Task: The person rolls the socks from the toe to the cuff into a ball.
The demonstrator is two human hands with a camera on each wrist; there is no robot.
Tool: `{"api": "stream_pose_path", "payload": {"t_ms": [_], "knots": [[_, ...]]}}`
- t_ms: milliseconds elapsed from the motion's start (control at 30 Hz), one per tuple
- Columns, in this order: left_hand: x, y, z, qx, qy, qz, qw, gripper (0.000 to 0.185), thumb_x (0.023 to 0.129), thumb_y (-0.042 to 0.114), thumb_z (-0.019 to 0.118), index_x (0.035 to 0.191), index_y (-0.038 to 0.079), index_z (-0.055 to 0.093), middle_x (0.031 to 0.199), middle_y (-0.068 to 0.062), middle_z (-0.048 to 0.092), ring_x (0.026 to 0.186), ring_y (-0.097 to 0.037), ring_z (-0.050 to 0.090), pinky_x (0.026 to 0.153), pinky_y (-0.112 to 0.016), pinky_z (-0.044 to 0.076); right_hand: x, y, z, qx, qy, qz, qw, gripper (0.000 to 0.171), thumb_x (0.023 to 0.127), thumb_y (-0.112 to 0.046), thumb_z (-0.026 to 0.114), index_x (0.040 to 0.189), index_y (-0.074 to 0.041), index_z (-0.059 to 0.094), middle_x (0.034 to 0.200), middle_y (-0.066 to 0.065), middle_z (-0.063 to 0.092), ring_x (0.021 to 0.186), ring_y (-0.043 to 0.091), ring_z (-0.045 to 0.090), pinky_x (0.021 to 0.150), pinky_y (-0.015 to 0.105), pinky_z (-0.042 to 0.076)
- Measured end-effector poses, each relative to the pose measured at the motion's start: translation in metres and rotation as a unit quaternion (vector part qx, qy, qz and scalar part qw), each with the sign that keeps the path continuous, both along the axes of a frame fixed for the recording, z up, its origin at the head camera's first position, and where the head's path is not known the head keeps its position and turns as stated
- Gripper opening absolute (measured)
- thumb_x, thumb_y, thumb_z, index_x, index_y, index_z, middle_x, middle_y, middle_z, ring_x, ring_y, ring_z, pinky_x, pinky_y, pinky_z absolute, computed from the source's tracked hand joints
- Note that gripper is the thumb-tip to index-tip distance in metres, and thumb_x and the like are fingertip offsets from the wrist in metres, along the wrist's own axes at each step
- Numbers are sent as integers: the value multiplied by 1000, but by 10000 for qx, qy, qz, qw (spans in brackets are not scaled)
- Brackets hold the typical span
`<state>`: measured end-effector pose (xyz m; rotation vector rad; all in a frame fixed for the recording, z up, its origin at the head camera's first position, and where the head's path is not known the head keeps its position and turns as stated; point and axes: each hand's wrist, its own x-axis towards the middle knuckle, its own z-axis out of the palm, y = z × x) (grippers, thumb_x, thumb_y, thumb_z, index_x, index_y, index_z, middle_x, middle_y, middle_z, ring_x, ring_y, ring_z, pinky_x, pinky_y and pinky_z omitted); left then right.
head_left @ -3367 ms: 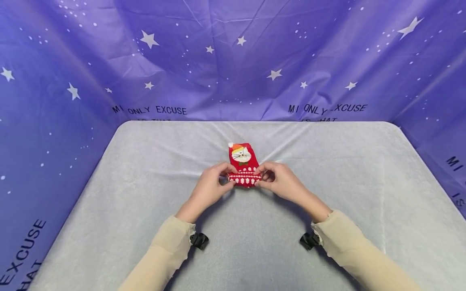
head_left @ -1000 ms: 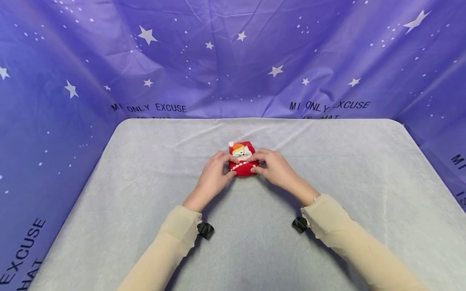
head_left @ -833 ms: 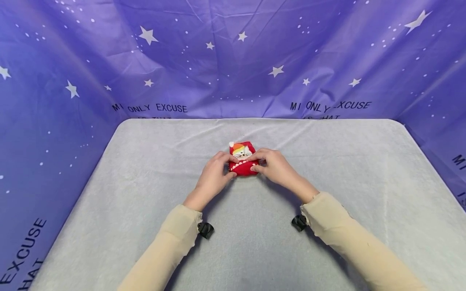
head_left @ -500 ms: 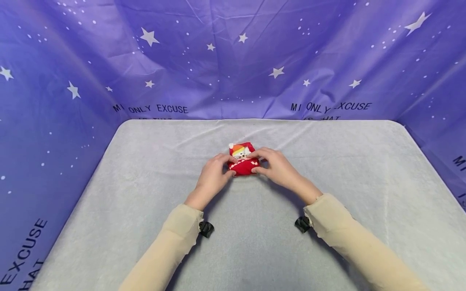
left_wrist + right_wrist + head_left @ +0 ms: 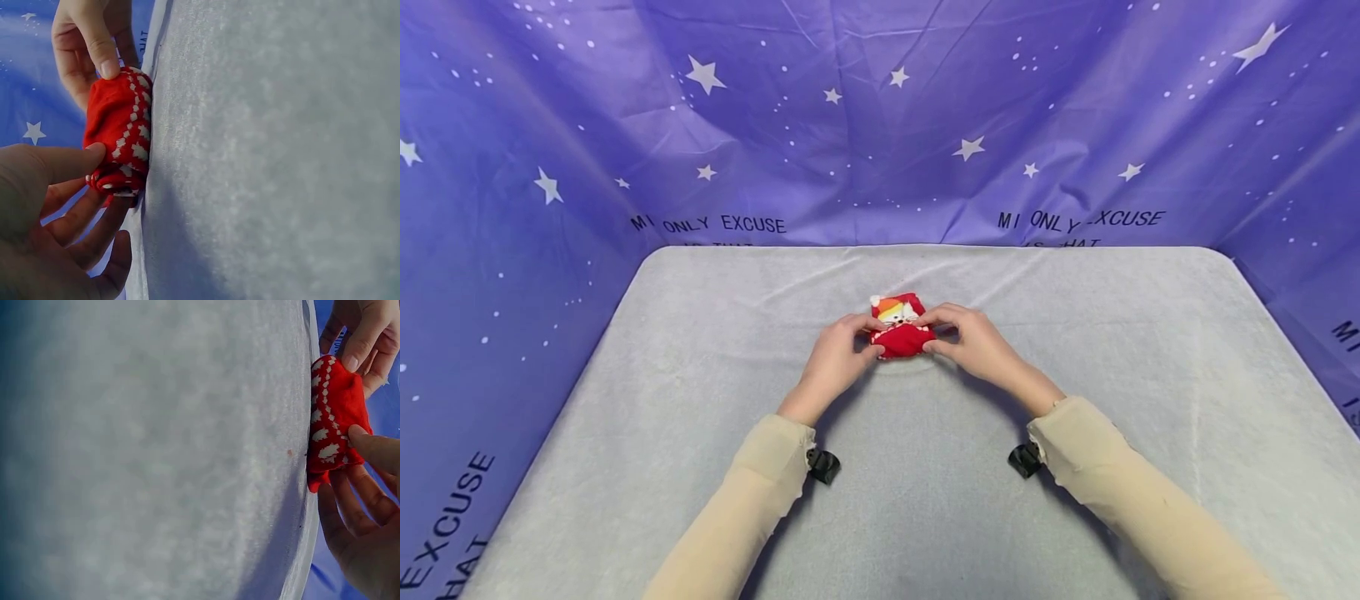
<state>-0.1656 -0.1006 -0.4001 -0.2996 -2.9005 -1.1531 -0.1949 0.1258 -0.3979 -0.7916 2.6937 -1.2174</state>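
Note:
A red knitted sock [image 5: 903, 341] with a white cat face in an orange hat lies on the grey table, its near end rolled up over the lower face. My left hand [image 5: 838, 358] pinches the left end of the roll, thumb in front and fingers behind. At the right end, my right hand [image 5: 977, 350] grips it the same way. White knitted motifs run along the sock roll [image 5: 115, 119] in the left wrist view, and coiled layers show at its end. From the right wrist, the sock [image 5: 337, 406] appears as a thick bundle close against the table.
Grey velvety cloth covers the table [image 5: 910, 500], with some creases toward the back. Behind and at both sides hangs a purple-blue curtain [image 5: 850, 125] with stars and lettering. Black wrist cameras, such as the left one [image 5: 824, 466], sit at the beige cuffs.
The near end of the sock has been rolled away from the person, shortening it and covering the white patterned bands and part of the cat face. Both hands have moved slightly forward with the roll.

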Motion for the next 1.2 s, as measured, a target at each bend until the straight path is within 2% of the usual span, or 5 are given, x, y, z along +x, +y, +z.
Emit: {"api": "stream_pose_path", "payload": {"t_ms": [267,600,767,900,1200], "knots": [[-1,8,4,-234,273,-116,9993,33,85,8,77,116,12,68,125,-9,61,117,-27,60,105,-43,48,-6,-1,-2,-137,-296,-263,9991,31,86,-5,74,117,-2,70,124,18,69,114,33,65,103,47,50],[-6,10,7,-1156,566,-90,9916,29,90,12,73,120,12,72,120,-7,66,117,-25,63,103,-39,51,-12,-3,-4,-354,-433,-424,9975,37,86,-6,75,123,-3,68,126,17,68,118,34,64,105,47,49],[-11,10,7,-1150,444,-33,9924,28,91,13,72,118,13,73,120,-8,69,117,-27,65,102,-40,51,-11,-5,-3,-410,-240,-235,9986,41,83,-4,78,122,-7,67,128,13,67,119,31,63,105,45,50],[-14,9,6,-1095,347,25,9934,28,92,15,71,120,14,73,120,-8,70,117,-28,65,101,-42,51,-12,-7,-3,-413,-265,-355,9982,36,83,-2,77,118,-6,70,126,15,68,119,32,63,103,44,51],[-12,8,6,-991,679,26,9928,30,90,15,74,119,15,68,122,-5,66,115,-28,65,98,-43,53,-18,-10,-5,-516,-538,-765,9943,30,85,-6,77,115,-5,74,122,17,71,113,32,67,97,44,55]]}}
